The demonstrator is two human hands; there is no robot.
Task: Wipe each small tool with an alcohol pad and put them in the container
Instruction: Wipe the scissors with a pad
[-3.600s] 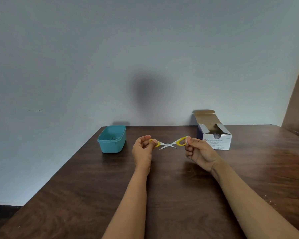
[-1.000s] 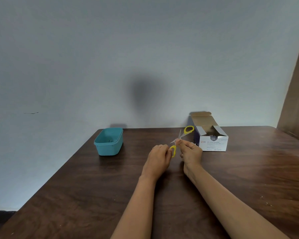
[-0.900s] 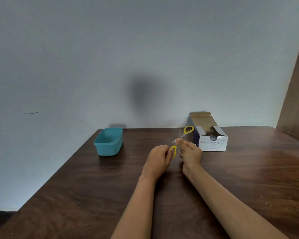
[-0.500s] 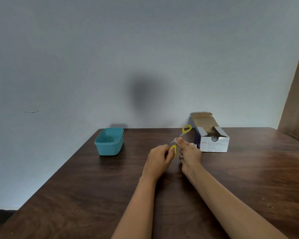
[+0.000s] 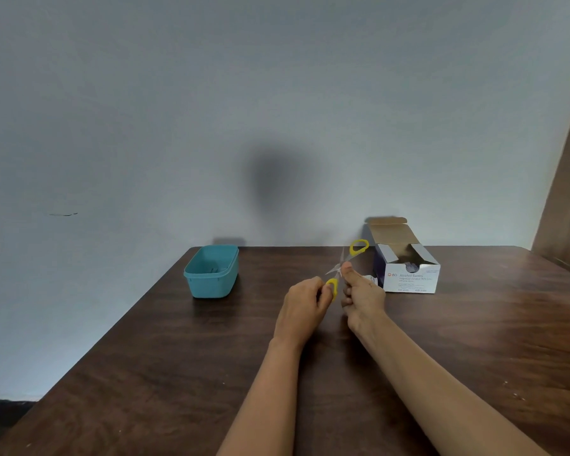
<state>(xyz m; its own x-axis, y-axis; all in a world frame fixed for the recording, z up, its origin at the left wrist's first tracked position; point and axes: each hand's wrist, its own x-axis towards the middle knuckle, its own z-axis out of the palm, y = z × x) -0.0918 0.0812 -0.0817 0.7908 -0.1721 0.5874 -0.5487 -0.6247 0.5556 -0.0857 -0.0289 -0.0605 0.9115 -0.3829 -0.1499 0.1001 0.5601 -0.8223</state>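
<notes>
dark wooden table (image 5: pixel 178 373) against a pale wall. yellow-handled scissors (image 5: pixel 333 287) are held above it, spread open. left hand (image 5: pixel 305 307) pinches the near loop and right hand (image 5: pixel 362 294) pinches by the pivot. the long axis tilts up-right toward the alcohol swabs box (image 5: pixel 412 279). the teal container (image 5: pixel 211 284) stands well left.

You have one label you can read: the white front face of the open cardboard box (image 5: pixel 412 281), standing to your right on the table (image 5: pixel 178 373), carries a red-orange "BD" logo followed by "Alcohol Swabs" in bluish letters. Under that heading run several lines of smaller print, too fine for you to make out, as are the short marks along the bottom edge
</notes>
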